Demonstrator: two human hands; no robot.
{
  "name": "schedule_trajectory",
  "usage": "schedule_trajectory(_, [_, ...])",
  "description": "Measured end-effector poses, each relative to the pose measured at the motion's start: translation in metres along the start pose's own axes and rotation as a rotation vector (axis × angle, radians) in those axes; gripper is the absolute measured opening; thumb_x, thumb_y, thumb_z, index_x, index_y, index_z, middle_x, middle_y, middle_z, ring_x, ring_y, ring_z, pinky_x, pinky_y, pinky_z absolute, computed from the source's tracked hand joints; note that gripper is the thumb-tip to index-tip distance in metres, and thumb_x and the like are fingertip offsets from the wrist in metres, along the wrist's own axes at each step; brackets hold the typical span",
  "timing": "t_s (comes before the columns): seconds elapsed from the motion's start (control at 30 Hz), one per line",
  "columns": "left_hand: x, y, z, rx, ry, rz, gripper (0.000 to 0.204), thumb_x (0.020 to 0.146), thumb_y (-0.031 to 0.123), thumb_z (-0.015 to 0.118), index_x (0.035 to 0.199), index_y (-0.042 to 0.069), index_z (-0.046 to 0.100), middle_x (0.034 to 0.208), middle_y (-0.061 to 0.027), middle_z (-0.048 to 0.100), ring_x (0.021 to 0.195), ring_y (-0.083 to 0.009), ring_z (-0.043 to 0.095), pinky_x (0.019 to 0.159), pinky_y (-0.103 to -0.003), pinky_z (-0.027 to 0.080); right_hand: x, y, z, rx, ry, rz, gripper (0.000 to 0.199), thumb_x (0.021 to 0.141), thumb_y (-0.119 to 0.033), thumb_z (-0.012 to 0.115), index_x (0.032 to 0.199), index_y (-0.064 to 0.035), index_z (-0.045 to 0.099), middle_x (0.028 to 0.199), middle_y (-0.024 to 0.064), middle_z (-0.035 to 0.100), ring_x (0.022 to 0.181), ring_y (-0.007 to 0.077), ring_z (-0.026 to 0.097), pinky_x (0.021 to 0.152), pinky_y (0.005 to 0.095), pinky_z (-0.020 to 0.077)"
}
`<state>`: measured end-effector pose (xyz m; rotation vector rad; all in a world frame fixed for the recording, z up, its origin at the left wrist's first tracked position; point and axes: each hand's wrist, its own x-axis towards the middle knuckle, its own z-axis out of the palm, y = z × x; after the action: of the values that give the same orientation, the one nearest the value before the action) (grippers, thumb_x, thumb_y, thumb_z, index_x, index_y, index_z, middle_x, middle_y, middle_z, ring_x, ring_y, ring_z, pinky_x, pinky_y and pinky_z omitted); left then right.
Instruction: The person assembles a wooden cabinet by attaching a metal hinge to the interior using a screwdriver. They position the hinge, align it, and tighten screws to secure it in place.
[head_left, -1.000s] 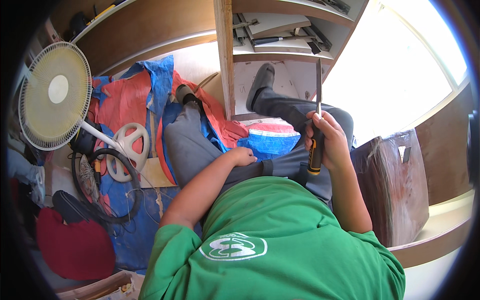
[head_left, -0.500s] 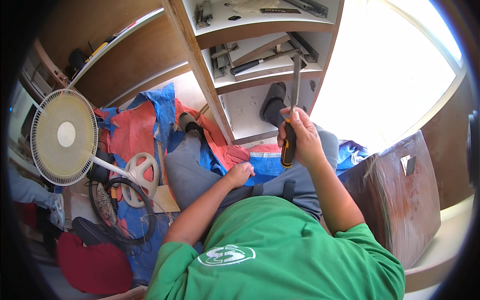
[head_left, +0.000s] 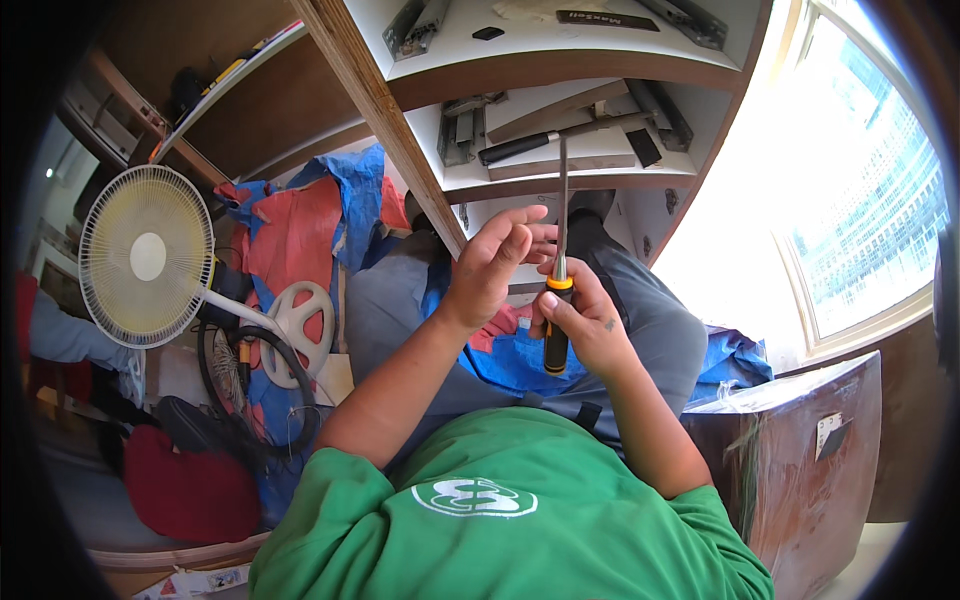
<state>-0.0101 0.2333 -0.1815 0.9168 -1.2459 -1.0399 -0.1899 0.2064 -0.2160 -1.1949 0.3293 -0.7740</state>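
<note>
My right hand [head_left: 588, 312] is closed around the black and yellow handle of a chisel [head_left: 563, 225]. Its long, narrow steel blade points up and away from me, in front of the shelves. My left hand [head_left: 495, 265] is raised just left of the blade, fingers apart and holding nothing. It does not seem to touch the chisel, though some of its fingers are partly hidden. Beyond both hands stands an open white shelf unit [head_left: 560, 70] with brown edges. On its middle shelf a black-handled tool [head_left: 520, 148] lies across white board pieces [head_left: 590, 152].
Metal drawer slides [head_left: 418, 28] lie on the shelves. At left stand a fan [head_left: 148, 256], its white base [head_left: 300, 335] and a coiled black hose [head_left: 285, 440]. Blue and red sheeting [head_left: 300, 225] covers the floor. A plastic-wrapped brown panel [head_left: 800, 470] stands right, below a window [head_left: 865, 180].
My left hand has risen from my lap toward the blade and its fingers have spread. My right hand has brought the chisel lower and slightly left. The view has shifted closer to the shelves.
</note>
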Motion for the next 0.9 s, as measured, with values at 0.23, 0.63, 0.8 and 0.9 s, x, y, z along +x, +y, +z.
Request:
schedule_trajectory(0.23, [0.007, -0.013, -0.007, -0.022, 0.029, -0.143, 0.033, 0.108, 0.022, 0.054, 0.129, -0.003, 0.052, 0.112, -0.017, 0.07, 0.098, -0.0169, 0.068, 0.09, -0.03, 0.055, 0.002, 0.018, -0.004, -0.153, 0.06, 0.185, 0.038, 0.1, -0.018, 0.066, 0.132, -0.0051, 0.048, 0.086, 0.0019, 0.061, 0.076, 0.0093, 0.062, 0.064, 0.0254, 0.0509])
schedule_trajectory(0.63, [0.038, -0.009, -0.062, -0.205, 0.208, 0.142, 0.031, 0.108, 0.025, 0.053, 0.126, -0.001, 0.054, 0.121, -0.0196, 0.069, 0.104, -0.0213, 0.07, 0.091, -0.031, 0.057, 0.107, -0.045, -0.038, -0.911, -0.155, 0.223, 0.047, 0.096, -0.044, 0.071, 0.116, -0.0021, 0.063, 0.078, 0.0115, 0.063, 0.073, 0.0208, 0.06, 0.067, 0.0372, 0.0468])
schedule_trajectory(0.8, [0.066, -0.01, -0.043, -0.142, 0.111, 0.106, 0.031, 0.109, 0.025, 0.049, 0.127, 0.001, 0.055, 0.129, -0.0255, 0.065, 0.112, -0.0279, 0.069, 0.096, -0.038, 0.058, 0.105, -0.102, -0.07, -1.378, -0.134, 0.079, 0.045, 0.091, -0.042, 0.073, 0.11, -0.0025, 0.065, 0.08, 0.017, 0.064, 0.075, 0.0346, 0.064, 0.07, 0.044, 0.0492])
schedule_trajectory(0.9, [0.086, -0.012, -0.02, -0.215, 0.03, 0.059, 0.033, 0.108, 0.025, 0.052, 0.13, 0.0, 0.055, 0.126, -0.0256, 0.066, 0.117, -0.0284, 0.067, 0.097, -0.038, 0.058, 0.09, -0.128, -0.088, -1.465, -0.047, 0.004, 0.041, 0.086, -0.032, 0.078, 0.109, -0.0016, 0.063, 0.081, 0.0169, 0.065, 0.075, 0.0337, 0.065, 0.071, 0.0433, 0.0501])
